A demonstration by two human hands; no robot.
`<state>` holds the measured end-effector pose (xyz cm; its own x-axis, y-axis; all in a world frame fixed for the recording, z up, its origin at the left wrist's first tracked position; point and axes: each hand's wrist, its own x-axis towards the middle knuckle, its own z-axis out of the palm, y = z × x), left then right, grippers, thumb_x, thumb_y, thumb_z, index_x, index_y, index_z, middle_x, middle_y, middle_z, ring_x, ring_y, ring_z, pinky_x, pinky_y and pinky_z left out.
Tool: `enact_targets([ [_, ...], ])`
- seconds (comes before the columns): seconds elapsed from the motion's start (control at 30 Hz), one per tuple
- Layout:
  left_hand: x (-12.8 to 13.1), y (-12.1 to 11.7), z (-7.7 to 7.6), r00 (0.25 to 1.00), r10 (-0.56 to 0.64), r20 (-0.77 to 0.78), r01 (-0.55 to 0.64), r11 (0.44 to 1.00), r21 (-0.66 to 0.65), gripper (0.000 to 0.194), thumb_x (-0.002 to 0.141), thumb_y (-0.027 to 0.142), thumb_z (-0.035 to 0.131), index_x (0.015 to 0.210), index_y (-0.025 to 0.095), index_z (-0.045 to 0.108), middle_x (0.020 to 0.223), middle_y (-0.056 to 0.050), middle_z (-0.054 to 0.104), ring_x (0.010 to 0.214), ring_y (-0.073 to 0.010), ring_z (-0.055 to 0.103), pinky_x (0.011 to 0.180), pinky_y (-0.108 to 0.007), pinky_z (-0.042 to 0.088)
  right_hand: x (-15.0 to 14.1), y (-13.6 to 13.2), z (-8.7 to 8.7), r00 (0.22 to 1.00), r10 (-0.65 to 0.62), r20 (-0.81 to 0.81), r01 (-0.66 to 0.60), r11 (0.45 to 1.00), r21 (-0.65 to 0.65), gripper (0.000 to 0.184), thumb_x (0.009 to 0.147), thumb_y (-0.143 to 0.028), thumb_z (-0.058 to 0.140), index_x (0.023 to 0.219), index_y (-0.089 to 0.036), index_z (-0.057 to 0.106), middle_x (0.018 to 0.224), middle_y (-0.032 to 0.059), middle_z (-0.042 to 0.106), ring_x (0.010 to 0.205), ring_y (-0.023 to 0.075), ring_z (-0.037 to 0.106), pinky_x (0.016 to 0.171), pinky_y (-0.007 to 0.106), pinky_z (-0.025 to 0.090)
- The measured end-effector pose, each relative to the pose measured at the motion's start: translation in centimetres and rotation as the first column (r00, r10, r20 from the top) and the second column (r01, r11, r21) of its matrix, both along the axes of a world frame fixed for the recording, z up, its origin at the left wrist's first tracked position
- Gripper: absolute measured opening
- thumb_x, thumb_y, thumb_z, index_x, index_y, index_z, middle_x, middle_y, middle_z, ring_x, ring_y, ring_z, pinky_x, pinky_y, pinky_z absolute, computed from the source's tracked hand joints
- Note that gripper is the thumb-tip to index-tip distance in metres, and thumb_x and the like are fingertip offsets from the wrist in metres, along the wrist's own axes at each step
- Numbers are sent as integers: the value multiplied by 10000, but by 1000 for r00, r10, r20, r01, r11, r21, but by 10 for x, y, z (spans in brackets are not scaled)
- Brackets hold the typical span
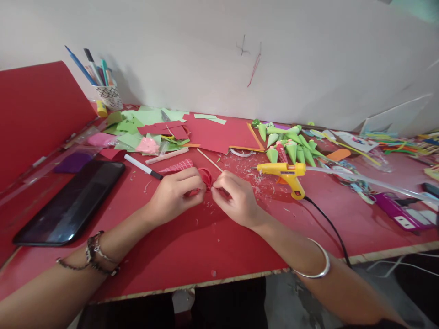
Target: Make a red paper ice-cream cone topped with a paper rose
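Observation:
Between my two hands, over the middle of the red table, is a red curled paper piece (205,176). My left hand (178,194) is closed in a pinch on its left side. My right hand (237,198) pinches at its right edge, and the fingertips partly hide the piece. Just behind my left hand lies a red paper cone (179,165) with a light checked pattern, next to a white marker with a black cap (143,167). A thin wooden stick (209,160) points toward my right fingers. To the right rests a yellow glue gun (286,172).
A black phone (70,203) lies at left. Paper scraps (132,130) and a pen cup (109,97) stand behind. Several green paper cones (291,144) are heaped at back right. The glue gun's cord (331,224) runs over the front edge; a purple power strip (399,212) is far right.

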<state>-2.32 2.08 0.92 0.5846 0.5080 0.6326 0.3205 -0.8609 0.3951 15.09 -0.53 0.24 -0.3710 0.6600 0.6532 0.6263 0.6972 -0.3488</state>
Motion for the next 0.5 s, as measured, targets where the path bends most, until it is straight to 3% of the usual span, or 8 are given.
enact_targets([
  [0.27,3,0,2,995,67,75,-57,990,-126,127,717,57,501,663,170,478,608,36,446,542,-76,408,512,-194,349,1,2,3,995,26,-94,-32,998,-63,63,811,-170,455,781,-187,508,711,1,497,595,85,460,559,210,386],
  [0.5,1,1,5,990,115,77,-100,979,-179,86,734,88,504,716,169,526,626,32,472,549,-76,443,514,-190,371,4,5,2,999,-15,-49,10,995,-98,123,820,-206,474,832,-170,590,770,30,528,645,104,491,568,224,397],
])
